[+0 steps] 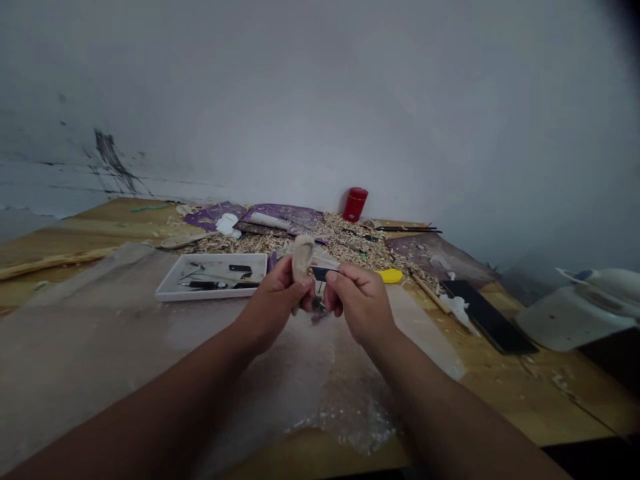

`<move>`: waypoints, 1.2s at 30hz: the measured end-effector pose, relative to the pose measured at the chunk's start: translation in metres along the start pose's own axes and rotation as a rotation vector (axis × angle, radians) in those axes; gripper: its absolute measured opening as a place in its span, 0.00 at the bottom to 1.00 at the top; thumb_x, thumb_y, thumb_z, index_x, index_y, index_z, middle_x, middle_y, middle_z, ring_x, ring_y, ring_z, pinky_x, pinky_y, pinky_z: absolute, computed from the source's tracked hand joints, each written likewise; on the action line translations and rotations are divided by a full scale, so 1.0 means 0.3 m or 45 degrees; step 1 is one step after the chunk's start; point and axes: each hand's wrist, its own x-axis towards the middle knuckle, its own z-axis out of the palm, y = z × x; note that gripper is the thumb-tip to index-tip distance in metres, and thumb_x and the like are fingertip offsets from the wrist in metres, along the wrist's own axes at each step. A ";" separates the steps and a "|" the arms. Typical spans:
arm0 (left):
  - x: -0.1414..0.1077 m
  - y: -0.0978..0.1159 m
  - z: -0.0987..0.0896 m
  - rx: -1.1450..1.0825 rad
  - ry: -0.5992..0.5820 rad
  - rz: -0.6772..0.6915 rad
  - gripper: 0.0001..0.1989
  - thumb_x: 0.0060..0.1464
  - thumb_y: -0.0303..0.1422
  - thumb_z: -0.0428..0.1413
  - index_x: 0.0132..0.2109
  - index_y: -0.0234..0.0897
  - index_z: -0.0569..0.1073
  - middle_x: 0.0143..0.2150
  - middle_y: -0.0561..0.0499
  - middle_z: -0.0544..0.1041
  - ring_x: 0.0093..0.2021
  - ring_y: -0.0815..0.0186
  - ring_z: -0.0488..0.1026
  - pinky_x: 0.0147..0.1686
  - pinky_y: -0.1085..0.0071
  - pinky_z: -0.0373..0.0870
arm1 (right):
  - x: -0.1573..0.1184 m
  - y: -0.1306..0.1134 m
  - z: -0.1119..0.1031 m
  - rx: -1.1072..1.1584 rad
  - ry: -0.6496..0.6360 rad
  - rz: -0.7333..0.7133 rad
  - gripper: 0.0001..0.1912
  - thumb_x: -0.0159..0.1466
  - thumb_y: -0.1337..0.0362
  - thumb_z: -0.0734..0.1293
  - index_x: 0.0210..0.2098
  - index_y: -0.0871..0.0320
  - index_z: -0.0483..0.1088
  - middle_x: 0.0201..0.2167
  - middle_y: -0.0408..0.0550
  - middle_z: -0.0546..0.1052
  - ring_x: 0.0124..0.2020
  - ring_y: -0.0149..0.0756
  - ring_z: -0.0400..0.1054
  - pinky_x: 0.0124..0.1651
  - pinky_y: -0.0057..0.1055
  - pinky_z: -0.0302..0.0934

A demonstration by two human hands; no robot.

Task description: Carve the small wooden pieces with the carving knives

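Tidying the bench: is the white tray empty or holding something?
Not empty: the shallow white rectangular tray holds several black-handled metal tools lying flat inside it.

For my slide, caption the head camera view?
Left hand grips a pale carved wooden piece, right hand a black-handled knife, near wood shavings.

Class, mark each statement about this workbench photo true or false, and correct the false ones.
1. The left hand holds a pale piece of wood. True.
2. A white tray sits to the right of both hands. False: the white tray sits to their left and holds tools.
3. The right hand holds a black-handled tool. True.
4. A blue canister stands near the wall. False: the canister is red.
5. Wood shavings lie scattered on the bench beyond the hands. True.
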 end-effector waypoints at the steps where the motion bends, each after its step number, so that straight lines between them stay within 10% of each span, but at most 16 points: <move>1: -0.001 -0.001 0.000 -0.026 -0.005 0.003 0.07 0.51 0.32 0.51 0.38 0.38 0.61 0.24 0.57 0.65 0.22 0.74 0.62 0.23 0.76 0.56 | -0.002 -0.005 0.001 -0.016 -0.007 0.003 0.17 0.59 0.63 0.59 0.14 0.58 0.62 0.11 0.37 0.64 0.14 0.23 0.56 0.18 0.21 0.51; 19: -0.014 -0.010 -0.003 0.387 0.112 0.192 0.09 0.51 0.33 0.53 0.41 0.38 0.64 0.26 0.57 0.63 0.25 0.75 0.60 0.25 0.77 0.59 | -0.013 -0.026 0.008 -0.011 0.008 0.092 0.19 0.59 0.63 0.59 0.12 0.59 0.62 0.09 0.37 0.63 0.13 0.23 0.55 0.17 0.21 0.50; 30: -0.024 0.039 0.039 0.216 -0.072 -0.121 0.14 0.55 0.38 0.45 0.47 0.38 0.57 0.20 0.57 0.69 0.13 0.73 0.62 0.13 0.78 0.57 | -0.007 -0.020 -0.022 -0.094 0.546 -0.351 0.15 0.62 0.62 0.58 0.20 0.59 0.64 0.20 0.41 0.69 0.22 0.27 0.62 0.27 0.26 0.57; 36: -0.027 0.058 0.034 0.020 -0.117 -0.288 0.13 0.55 0.40 0.45 0.43 0.36 0.63 0.17 0.57 0.68 0.10 0.76 0.57 0.12 0.79 0.52 | 0.033 0.006 -0.031 -0.149 0.228 -0.429 0.11 0.60 0.64 0.60 0.24 0.57 0.71 0.39 0.45 0.73 0.42 0.33 0.66 0.45 0.32 0.58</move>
